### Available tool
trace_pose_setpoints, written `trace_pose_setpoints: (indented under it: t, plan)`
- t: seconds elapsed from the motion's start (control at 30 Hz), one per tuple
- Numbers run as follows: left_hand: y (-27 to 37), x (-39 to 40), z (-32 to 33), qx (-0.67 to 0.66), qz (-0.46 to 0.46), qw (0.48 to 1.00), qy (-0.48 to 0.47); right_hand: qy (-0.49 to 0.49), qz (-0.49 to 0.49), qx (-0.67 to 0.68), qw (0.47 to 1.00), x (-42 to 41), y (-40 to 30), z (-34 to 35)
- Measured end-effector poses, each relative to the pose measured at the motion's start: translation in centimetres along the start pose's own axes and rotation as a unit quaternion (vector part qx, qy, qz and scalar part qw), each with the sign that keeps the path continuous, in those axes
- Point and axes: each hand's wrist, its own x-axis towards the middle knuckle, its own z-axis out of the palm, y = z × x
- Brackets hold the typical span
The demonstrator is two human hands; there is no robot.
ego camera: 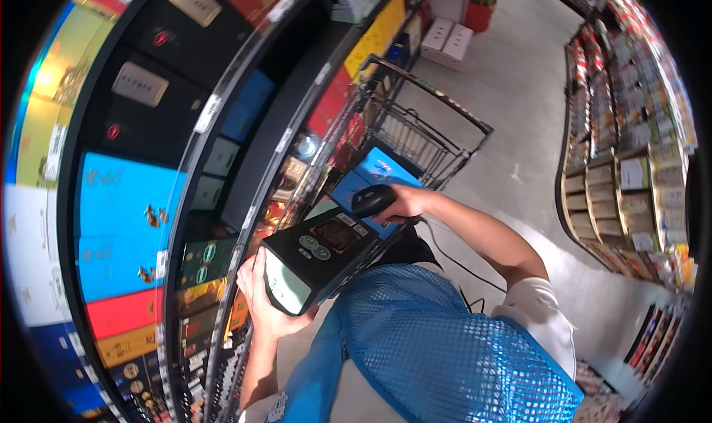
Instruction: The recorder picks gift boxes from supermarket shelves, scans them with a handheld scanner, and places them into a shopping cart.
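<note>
My left hand (270, 298) grips one end of a black box (306, 245) with a pale end panel, tilted in front of my body. On its upper face are green round emblems, a dark gold-edged picture and a white barcode label (346, 219). My right hand (405, 203) holds a black handheld barcode scanner (374, 199), its head close above the label end of the box. A black cable (453, 259) hangs from the scanner side toward my waist. Just beyond the scanner, blue boxes (384, 167) sit in a wire shopping cart (423, 128).
Shelves (253, 217) of boxed goods rise close on my left, with price tags along their edges. White cartons (446, 42) stand on the floor ahead. Across the grey floor (509, 161), a curved display rack (612, 189) holds many packets. I wear a blue mesh vest (445, 339).
</note>
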Motion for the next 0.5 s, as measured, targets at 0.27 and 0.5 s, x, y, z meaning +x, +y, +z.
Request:
trace_pose_setpoints:
  t: [0.27,0.5]
  plan:
    - [-1.7,2.9,4.4,-0.011,-0.034,0.999,-0.006,0.197,0.021,0.07,0.978,-2.4,5.1,1.9]
    - [-9.8,12.4,14.2,-0.151,-0.19,0.968,-0.064,0.422,-0.032,0.025,0.906,-6.2,14.4,3.1]
